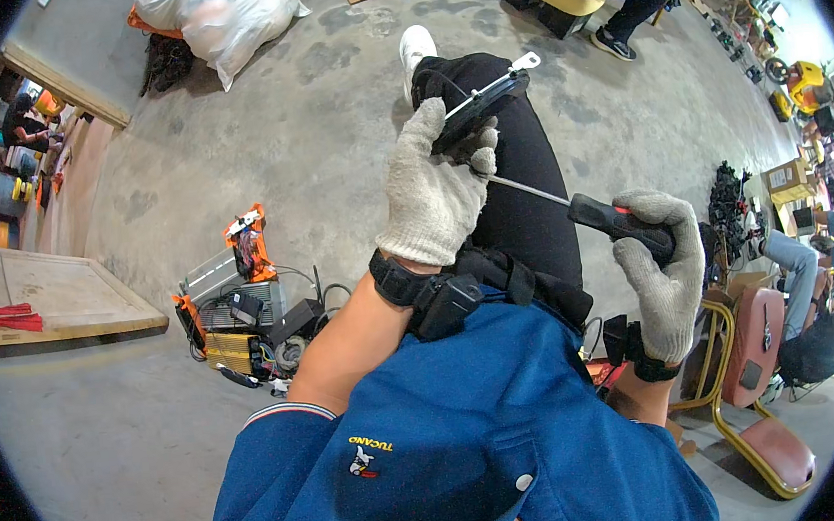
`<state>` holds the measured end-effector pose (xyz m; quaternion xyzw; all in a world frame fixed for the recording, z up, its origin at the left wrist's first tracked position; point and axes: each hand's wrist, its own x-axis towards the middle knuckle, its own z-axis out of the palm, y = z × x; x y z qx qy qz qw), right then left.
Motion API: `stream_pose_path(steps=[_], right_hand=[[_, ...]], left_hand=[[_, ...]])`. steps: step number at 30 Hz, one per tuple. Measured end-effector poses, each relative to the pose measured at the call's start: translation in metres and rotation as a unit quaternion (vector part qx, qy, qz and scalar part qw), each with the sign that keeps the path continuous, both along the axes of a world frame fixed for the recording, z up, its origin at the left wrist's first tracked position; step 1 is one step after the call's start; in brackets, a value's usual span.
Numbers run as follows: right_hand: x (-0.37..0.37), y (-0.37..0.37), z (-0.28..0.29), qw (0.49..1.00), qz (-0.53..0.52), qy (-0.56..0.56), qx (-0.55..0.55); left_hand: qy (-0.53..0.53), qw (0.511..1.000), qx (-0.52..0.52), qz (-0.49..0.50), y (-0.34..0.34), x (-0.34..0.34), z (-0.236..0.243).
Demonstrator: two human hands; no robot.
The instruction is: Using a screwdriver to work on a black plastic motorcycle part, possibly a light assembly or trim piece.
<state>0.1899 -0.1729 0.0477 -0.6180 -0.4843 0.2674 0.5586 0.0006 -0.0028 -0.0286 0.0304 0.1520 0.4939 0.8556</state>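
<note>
Left hand (pixel 432 200) in a grey-white knit glove, upper centre of frame, clamped on a flat black part with a silver metal strip (pixel 475 111), held over the black-trousered leg (pixel 535 191). Right hand (pixel 670 263), matching glove, right of centre, wrapped round a thin-shafted screwdriver with a black-and-red handle (pixel 591 213).

Main risk — shaft points at the left fingers; a slip under push could jab them. Tip hidden, can't tell if it's seated. No fixture, so torque could twist the part. Knit may slide on smooth plastic — a drop could damage it.
</note>
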Motion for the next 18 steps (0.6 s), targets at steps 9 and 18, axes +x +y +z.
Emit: stream_pose_path(steps=[9,18], right_hand=[[-0.0019,-0.0002,0.0026,1.000,0.000,0.001,-0.002],[0.0020,-0.0009,0.0012,1.000,-0.013,-0.012,0.011]], left_hand=[[-0.005,1.000,0.016,-0.005,-0.0004,-0.0011,-0.0016],[-0.030,0.999,0.021,0.023,-0.0015,0.0032,-0.0028]])
